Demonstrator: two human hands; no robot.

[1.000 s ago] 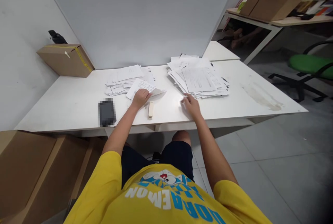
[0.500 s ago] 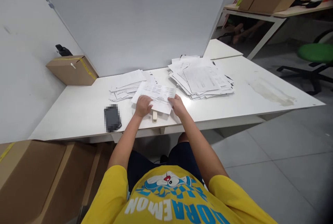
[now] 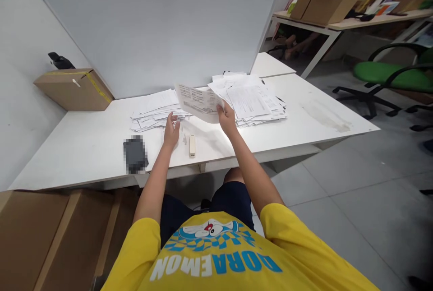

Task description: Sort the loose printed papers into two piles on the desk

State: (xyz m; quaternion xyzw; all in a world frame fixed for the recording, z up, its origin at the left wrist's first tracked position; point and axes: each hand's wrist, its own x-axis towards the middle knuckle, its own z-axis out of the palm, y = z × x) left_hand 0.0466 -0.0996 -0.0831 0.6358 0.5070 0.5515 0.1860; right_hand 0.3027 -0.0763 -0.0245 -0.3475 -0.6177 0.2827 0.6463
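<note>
My right hand (image 3: pixel 227 117) pinches the right edge of a printed sheet of paper (image 3: pixel 198 103), which is lifted and tilted above the desk. An oval stamp mark shows near its lower right corner. My left hand (image 3: pixel 172 131) holds nothing, its fingers apart, close to the right front edge of the left paper stack (image 3: pixel 152 108). The larger right paper stack (image 3: pixel 252 99) lies just beyond my right hand, its sheets unevenly piled. A small cream-coloured stapler-like block (image 3: pixel 192 146) rests on the desk between my forearms.
A blurred dark object (image 3: pixel 135 154) lies on the white desk (image 3: pixel 91 146) at left. Behind stand a whiteboard (image 3: pixel 152 25) and a cardboard box (image 3: pixel 74 90). More boxes (image 3: pixel 37 232) are below left. A green chair (image 3: pixel 382 73) and another desk (image 3: pixel 352 23) are at right.
The right hand came over from beside the right stack and took the sheet's edge. My left hand let go of the sheet, which has since risen off the desk.
</note>
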